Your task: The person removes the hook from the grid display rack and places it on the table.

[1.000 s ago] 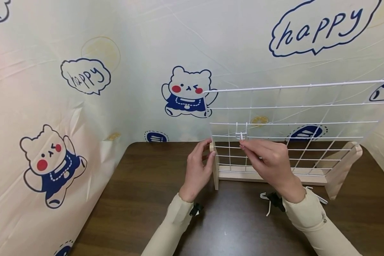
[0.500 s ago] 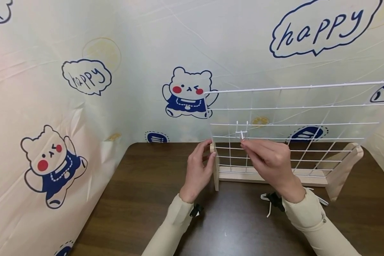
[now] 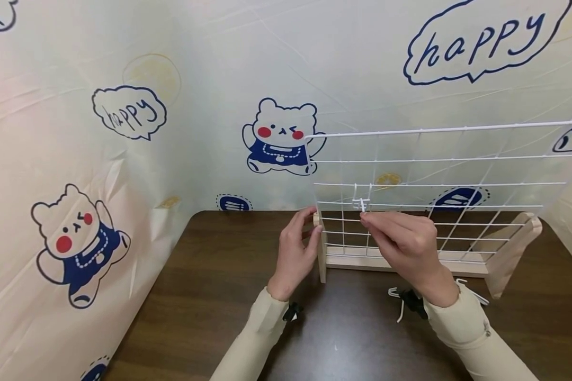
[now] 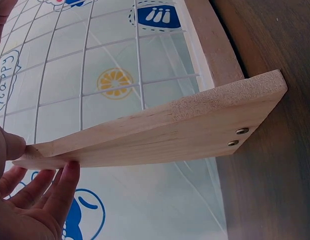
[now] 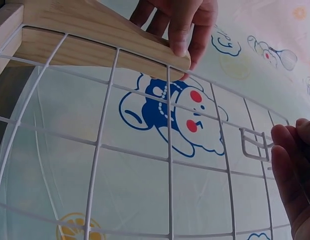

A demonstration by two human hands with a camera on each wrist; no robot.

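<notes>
My right hand (image 3: 405, 243) pinches the front end of a small white wire hook (image 3: 362, 202) at the left part of a white wire grid rack (image 3: 438, 129). In the right wrist view, the back frame of the hook (image 5: 254, 145) lies against the grid wires; whether it is seated on them I cannot tell. My left hand (image 3: 295, 251) holds the top of the rack's left wooden side piece (image 4: 159, 130), thumb on one side and fingers on the other. The right wrist view also has this left hand (image 5: 182, 25) at the wood's rounded end.
Beside my right wrist, white wire hooks (image 3: 400, 304) lie on the dark wooden table (image 3: 209, 286), partly hidden by the sleeve. The rack's right wooden side piece (image 3: 515, 254) stands beyond. A printed cloth (image 3: 195, 106) hangs behind and at the left.
My right hand and the hook have shifted slightly down and to the right since half a second ago, after a small rise before that. The left hand stays on the wooden side piece.
</notes>
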